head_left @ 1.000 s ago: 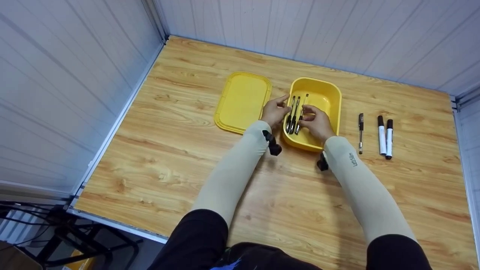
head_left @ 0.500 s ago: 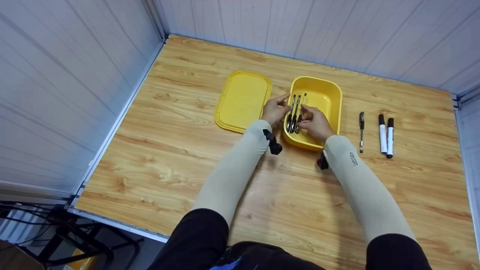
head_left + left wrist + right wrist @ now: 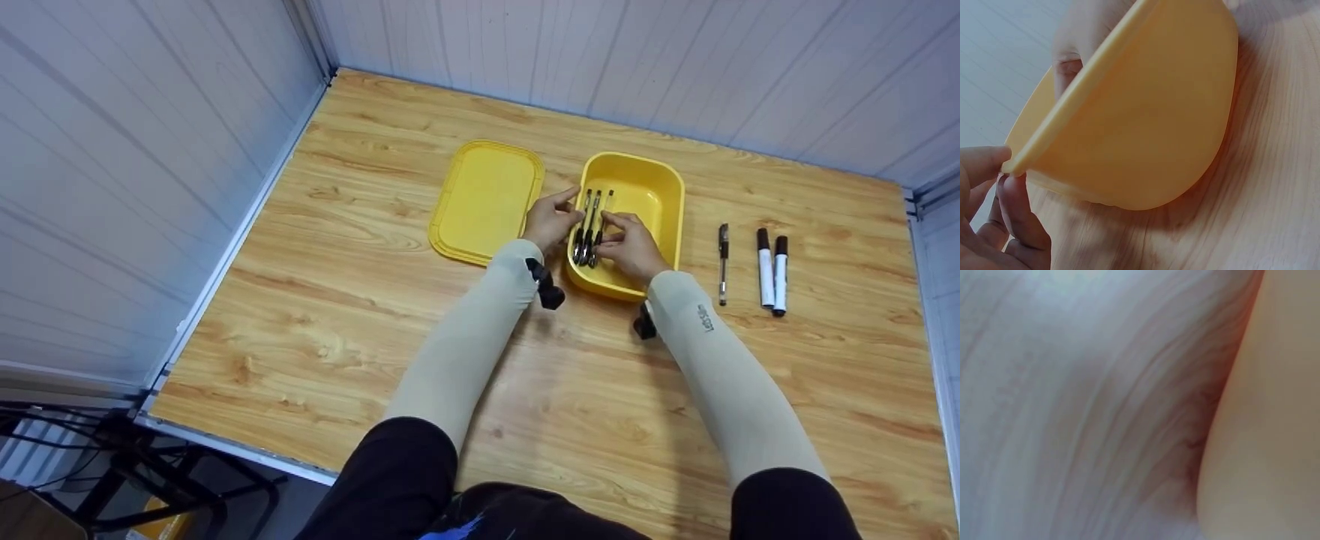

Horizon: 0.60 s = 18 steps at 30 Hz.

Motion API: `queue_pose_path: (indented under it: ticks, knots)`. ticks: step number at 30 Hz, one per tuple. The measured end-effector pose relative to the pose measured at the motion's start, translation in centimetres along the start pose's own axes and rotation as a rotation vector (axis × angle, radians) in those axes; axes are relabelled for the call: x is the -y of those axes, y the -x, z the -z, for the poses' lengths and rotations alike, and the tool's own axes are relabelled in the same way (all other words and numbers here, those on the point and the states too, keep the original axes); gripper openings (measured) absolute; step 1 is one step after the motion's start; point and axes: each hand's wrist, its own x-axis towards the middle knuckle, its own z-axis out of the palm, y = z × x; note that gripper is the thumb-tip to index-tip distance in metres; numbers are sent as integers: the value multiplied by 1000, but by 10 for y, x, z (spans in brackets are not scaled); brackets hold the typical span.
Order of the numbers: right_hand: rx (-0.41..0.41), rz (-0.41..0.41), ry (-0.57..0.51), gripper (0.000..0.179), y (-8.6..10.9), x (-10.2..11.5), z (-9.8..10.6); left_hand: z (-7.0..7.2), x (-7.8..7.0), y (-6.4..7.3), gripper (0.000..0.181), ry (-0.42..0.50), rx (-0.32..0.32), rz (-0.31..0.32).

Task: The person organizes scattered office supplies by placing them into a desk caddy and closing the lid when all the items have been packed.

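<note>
A yellow plastic box (image 3: 667, 176) stands uncovered on the table. My left hand (image 3: 550, 223) pinches its left rim between thumb and finger, as the left wrist view also shows on the box wall (image 3: 1145, 124). Inside the box, two black gel pens (image 3: 581, 240) lie side by side along the left wall. Just right of them is a third gel pen (image 3: 593, 261), pinched by the fingertips of my right hand (image 3: 636, 249), which cover its middle. Only the table and the box's outer wall (image 3: 1269, 439) show in the right wrist view.
Left of the box lies its flat yellow lid (image 3: 491, 199). On the right, one more gel pen (image 3: 723, 262) and two white markers with dark caps (image 3: 765, 270) lie on the wooden table (image 3: 337, 300). Panel walls border the table's back and sides.
The third pen has shifted slightly left, closer to the other two, with my right fingers on it. My left hand stays at the box rim.
</note>
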Motion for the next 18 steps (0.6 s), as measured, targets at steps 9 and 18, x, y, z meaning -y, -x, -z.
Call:
queue_pose_path:
  ticks: [9,18]
  knots:
    - [-4,21,4,69,-1,0,0,0,-1,0,47,12,-6,-8]
    - [-18,26,18,66,1,1,-2,0,-2,1,47,-8,-8,2]
